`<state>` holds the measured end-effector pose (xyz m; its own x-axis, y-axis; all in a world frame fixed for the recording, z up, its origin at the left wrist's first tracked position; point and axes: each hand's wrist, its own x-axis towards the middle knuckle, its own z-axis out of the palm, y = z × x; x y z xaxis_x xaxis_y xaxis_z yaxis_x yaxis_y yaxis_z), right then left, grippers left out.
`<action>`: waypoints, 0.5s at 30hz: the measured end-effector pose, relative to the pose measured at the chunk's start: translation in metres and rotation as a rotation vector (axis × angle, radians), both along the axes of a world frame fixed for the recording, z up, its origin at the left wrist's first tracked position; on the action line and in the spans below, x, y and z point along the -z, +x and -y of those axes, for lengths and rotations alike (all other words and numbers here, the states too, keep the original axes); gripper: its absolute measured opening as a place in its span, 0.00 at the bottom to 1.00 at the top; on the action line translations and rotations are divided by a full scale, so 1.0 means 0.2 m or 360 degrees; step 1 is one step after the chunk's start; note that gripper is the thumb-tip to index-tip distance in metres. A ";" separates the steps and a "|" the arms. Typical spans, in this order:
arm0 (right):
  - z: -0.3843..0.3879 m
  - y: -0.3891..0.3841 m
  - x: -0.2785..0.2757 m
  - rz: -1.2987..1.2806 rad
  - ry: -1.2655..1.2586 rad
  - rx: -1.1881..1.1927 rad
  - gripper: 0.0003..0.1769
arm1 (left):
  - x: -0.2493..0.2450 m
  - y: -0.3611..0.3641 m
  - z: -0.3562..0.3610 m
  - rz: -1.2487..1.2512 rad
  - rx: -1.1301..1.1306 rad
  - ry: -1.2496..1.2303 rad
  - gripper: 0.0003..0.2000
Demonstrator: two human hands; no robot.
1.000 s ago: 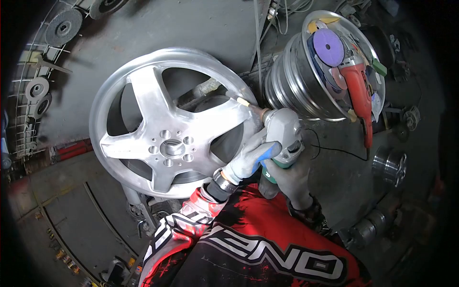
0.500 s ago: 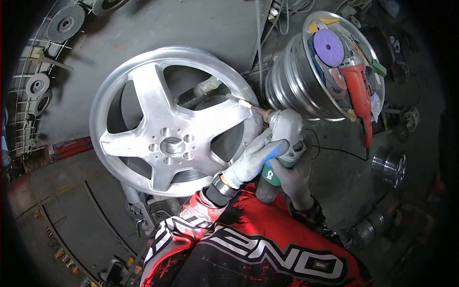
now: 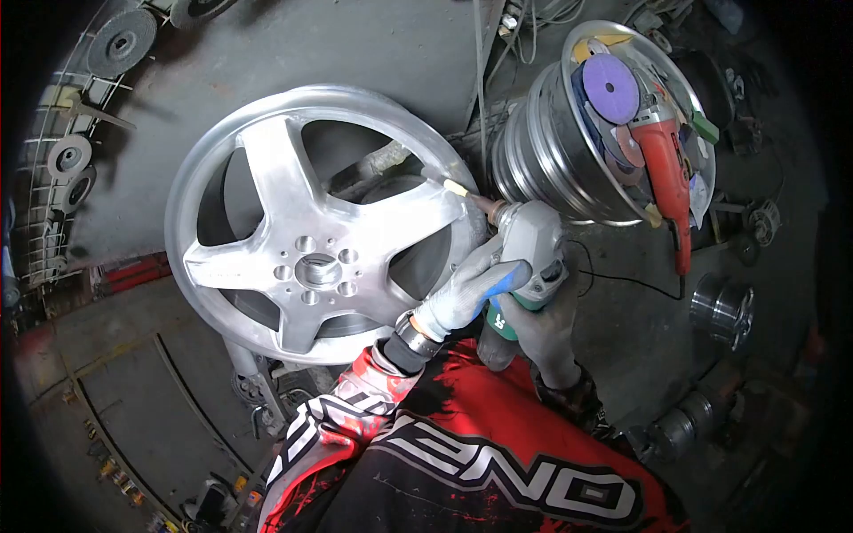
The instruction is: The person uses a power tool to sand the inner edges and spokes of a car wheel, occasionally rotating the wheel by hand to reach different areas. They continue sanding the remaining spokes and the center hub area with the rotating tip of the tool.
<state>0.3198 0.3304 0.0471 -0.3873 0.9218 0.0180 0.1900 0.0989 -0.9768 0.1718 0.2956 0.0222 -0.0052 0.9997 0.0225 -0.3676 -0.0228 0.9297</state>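
Observation:
A bare silver alloy wheel (image 3: pixel 284 186) with broad spokes and bolt holes around a central bore is held up in front of me. My left hand (image 3: pixel 471 289), in a grey-and-blue glove with a watch at the wrist, grips the front of a green and grey angle grinder (image 3: pixel 531 240). Wrapped around its body lower down is my gloved right hand (image 3: pixel 549 333). From the grinder's head a shaft runs to a narrow, pale yellowish tip (image 3: pixel 456 188). That tip is at the wheel's outer rim, by the end of the right-hand spoke; whether it touches cannot be made out.
At the right, a wheel barrel (image 3: pixel 546 142) holds a red power tool (image 3: pixel 662 164), a purple disc (image 3: pixel 610 89) and other pads. A wire rack (image 3: pixel 44 222) with abrasive discs stands left. A black cord (image 3: pixel 635 279) runs at right; another rim (image 3: pixel 721 309) lies beyond.
The grinder's tip has shifted very slightly along the wheel's rim. Both hands keep their hold, and the wheel sits a touch further left in view.

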 end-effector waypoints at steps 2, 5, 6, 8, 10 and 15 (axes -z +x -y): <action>-0.02 -0.01 -0.03 0.0033 -0.0031 0.0021 0.46 | -0.02 -0.01 -0.02 -0.0097 0.0049 0.0073 0.26; -0.01 0.02 0.03 0.0138 0.0074 0.0051 0.49 | -0.07 -0.03 -0.05 0.0083 0.0152 0.0079 0.28; -0.01 0.02 0.03 0.0136 0.0079 0.0050 0.49 | -0.07 -0.03 -0.05 0.0081 0.0151 0.0083 0.28; 0.01 0.01 0.01 0.0113 -0.0043 0.0072 0.49 | -0.05 -0.01 -0.02 0.0069 0.0105 -0.0056 0.27; 0.00 -0.01 -0.01 0.0069 -0.0079 0.0087 0.49 | -0.10 -0.04 -0.03 0.0099 0.0149 -0.0132 0.27; 0.01 0.02 0.07 0.0021 -0.0094 0.0044 0.49 | -0.08 -0.02 -0.03 0.0083 0.0113 -0.0088 0.27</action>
